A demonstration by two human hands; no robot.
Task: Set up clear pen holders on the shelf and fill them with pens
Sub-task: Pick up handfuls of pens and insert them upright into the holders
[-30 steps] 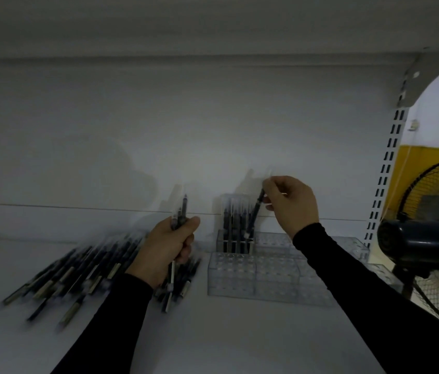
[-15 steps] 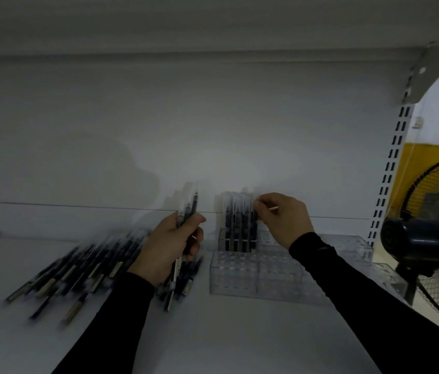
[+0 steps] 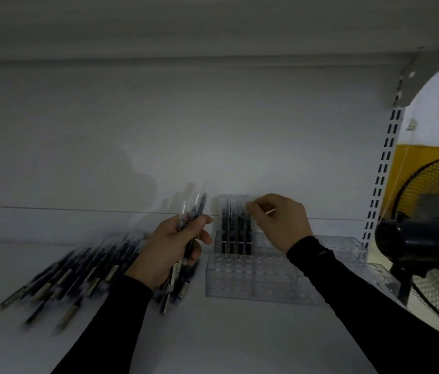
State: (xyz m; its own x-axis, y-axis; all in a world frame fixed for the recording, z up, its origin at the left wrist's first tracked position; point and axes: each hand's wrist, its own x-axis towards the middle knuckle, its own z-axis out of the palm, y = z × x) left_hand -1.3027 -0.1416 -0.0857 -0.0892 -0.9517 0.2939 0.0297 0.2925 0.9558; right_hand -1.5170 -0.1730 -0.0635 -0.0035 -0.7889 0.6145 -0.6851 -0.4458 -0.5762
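Left hand [image 3: 175, 247] grips a bundle of dark pens [image 3: 190, 220], long axes tilted up-right. Right hand [image 3: 277, 220] pinches the top of an upright pen in the clear plastic holder [image 3: 250, 276] on the white shelf [image 3: 213, 333].

It is dim and grey under the shelf [image 3: 240, 333], with brighter light only past the fan [image 3: 429, 238] at right. A soft shadow falls on the back wall [image 3: 186, 130]. The loose pens [image 3: 72, 276] smear with motion blur. Straight edges bow near the corners.
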